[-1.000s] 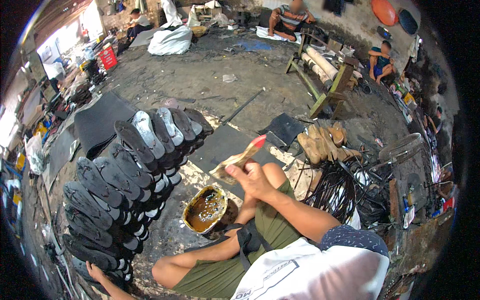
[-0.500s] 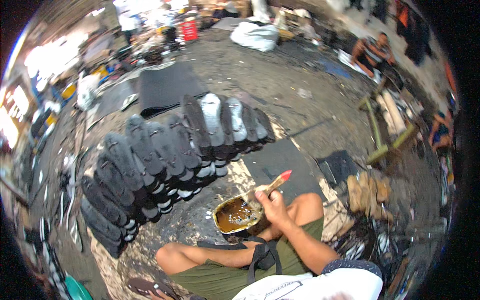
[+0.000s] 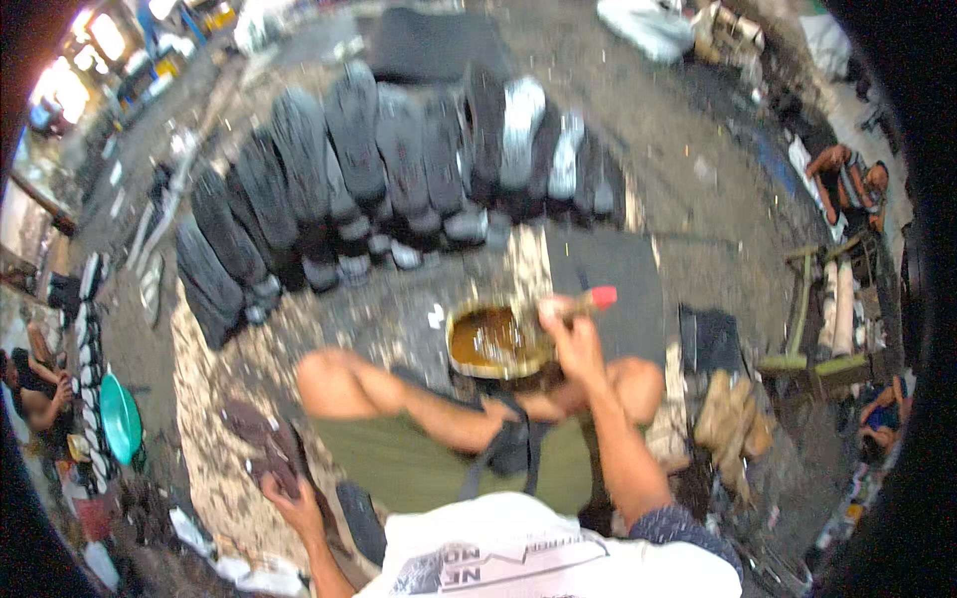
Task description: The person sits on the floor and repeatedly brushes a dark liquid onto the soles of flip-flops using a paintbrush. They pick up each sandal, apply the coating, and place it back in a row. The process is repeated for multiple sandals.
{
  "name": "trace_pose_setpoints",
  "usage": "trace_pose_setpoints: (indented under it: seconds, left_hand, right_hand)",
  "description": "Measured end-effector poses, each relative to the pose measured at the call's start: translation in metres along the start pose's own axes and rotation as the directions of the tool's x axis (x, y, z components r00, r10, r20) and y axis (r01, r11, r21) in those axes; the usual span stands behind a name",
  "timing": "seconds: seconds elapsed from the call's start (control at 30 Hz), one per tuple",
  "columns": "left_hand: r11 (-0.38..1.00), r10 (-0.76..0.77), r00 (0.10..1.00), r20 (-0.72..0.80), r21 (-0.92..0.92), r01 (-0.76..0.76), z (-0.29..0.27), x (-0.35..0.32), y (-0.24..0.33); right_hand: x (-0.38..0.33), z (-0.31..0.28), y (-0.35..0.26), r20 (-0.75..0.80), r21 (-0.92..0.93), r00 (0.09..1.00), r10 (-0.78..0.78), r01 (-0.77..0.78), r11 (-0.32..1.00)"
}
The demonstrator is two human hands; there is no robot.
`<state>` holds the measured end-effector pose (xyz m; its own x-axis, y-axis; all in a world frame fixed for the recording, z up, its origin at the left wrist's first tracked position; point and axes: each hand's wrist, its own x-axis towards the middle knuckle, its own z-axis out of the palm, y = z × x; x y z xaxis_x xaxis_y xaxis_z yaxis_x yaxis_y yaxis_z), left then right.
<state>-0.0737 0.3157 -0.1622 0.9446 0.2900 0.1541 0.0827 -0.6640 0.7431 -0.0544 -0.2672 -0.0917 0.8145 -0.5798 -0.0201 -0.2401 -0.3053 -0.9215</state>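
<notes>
I sit on the ground with a round tin of brown glue [image 3: 493, 341] between my knees. My right hand [image 3: 573, 339] grips a brush with a red handle end [image 3: 601, 297], its bristle end down at the tin's right rim. My left hand [image 3: 289, 495] reaches out low on my left and closes on the near end of a dark brown shoe sole [image 3: 254, 434] lying on the littered ground. Beyond the tin, several black shoe soles [image 3: 379, 169] lie in overlapping rows.
A black mat [image 3: 608, 264] lies right of the tin, with tan pieces [image 3: 733, 429] piled by my right knee. A wooden bench [image 3: 827, 309] stands at the right, a seated person [image 3: 847, 174] behind it. A teal bowl [image 3: 120, 419] and another person [image 3: 35, 384] are at the left.
The view has swung left and down. My right hand has brought the brush to the tin. My left hand has come in to the brown sole at my left side.
</notes>
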Motion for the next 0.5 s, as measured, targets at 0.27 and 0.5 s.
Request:
trace_pose_setpoints:
  seconds: [0.27,0.5]
  left_hand:
    - [0.942,0.093,0.928,0.360,-0.333,0.034,0.037,0.026,0.144]
    - [0.937,0.113,0.969,0.221,-0.349,-0.029,0.039,0.071,0.169]
  right_hand:
    - [0.019,0.044,-0.021,0.301,-0.539,0.912,-0.278,0.403,0.740]
    - [0.011,-0.005,-0.066,0.012,0.149,0.990,-0.142,0.139,0.979]
